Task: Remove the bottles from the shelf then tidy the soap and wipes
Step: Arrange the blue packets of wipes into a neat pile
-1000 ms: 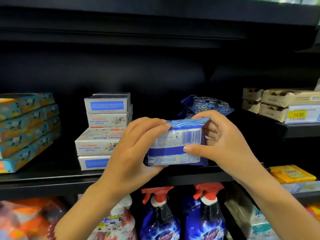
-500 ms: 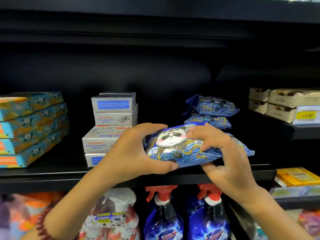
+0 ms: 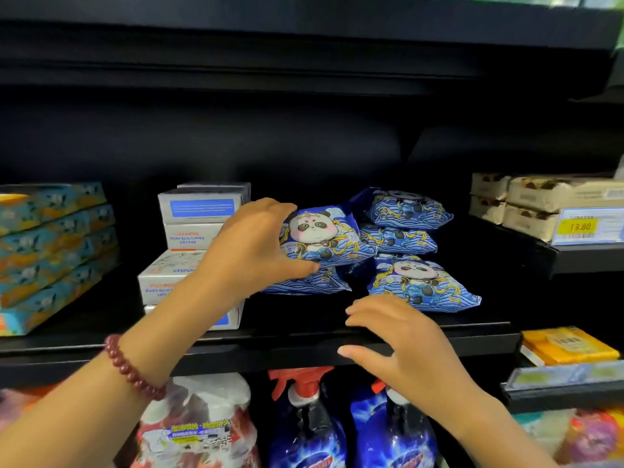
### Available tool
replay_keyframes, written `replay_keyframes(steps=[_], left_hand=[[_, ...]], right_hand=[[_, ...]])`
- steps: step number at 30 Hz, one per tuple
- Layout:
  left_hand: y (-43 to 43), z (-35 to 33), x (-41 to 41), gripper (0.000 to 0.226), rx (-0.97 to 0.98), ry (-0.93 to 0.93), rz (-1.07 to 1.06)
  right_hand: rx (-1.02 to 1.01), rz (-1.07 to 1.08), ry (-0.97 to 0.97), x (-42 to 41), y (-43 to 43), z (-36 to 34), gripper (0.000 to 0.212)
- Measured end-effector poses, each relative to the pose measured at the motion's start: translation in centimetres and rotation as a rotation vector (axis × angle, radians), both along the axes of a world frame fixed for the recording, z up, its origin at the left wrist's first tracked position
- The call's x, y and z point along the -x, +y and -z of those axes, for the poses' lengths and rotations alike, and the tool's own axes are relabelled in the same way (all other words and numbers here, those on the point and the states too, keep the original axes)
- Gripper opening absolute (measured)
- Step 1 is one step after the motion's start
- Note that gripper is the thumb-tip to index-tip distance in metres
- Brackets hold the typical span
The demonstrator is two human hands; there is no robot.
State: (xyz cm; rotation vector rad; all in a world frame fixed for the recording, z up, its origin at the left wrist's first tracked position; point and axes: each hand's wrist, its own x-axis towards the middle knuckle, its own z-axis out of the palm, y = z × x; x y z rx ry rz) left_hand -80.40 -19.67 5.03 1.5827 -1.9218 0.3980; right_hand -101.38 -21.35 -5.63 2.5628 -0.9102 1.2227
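Note:
My left hand (image 3: 250,251) grips a blue panda wipes pack (image 3: 324,236) by its left end; the pack rests on another blue pack (image 3: 304,285) on the black shelf (image 3: 304,336). Behind and to the right, two more packs are stacked (image 3: 405,211), and a further pack (image 3: 422,285) lies in front of them. My right hand (image 3: 401,342) hovers with fingers spread over the shelf's front edge, holding nothing. White soap boxes (image 3: 199,211) are stacked on the left, partly hidden by my left forearm.
Teal and orange boxes (image 3: 50,251) are stacked at the far left. Beige packs (image 3: 526,201) and a yellow price tag (image 3: 579,226) sit on a shelf at the right. Spray bottles (image 3: 307,423) stand on the shelf below, and yellow packs (image 3: 567,346) lie lower right.
Both hands held the panda pack in front of the shelf. The left hand has since carried it back onto another pack, and the right hand has let go and drawn back to the shelf edge.

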Motion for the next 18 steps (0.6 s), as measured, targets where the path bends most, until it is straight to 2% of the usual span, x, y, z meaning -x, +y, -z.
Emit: replay_keyframes(steps=[4,7,11,14,18], left_hand=[[-1.5,-1.1,0.1,0.087,-0.112,-0.103,-0.088],[-2.4,-1.2,0.0,0.090,-0.191,-0.183,-0.129],[-2.5,-0.9,0.1,0.077,-0.273,-0.180,-0.126],[-2.1,-0.9,0.2,0.053,-0.204,-0.191,-0.104],[-1.3,-0.4,0.6,0.048,-0.141,-0.212,-0.099]], right_hand=[[0.195,0.031,0.157,0.3,0.1,0.4,0.036],[0.265,0.075,0.189,0.2,0.4,0.9,0.033],[0.232,0.049,0.109,0.4,0.3,1.6,0.035],[0.202,0.033,0.088,0.5,0.1,1.8,0.035],[0.166,0.030,0.088,0.5,0.2,1.8,0.035]])
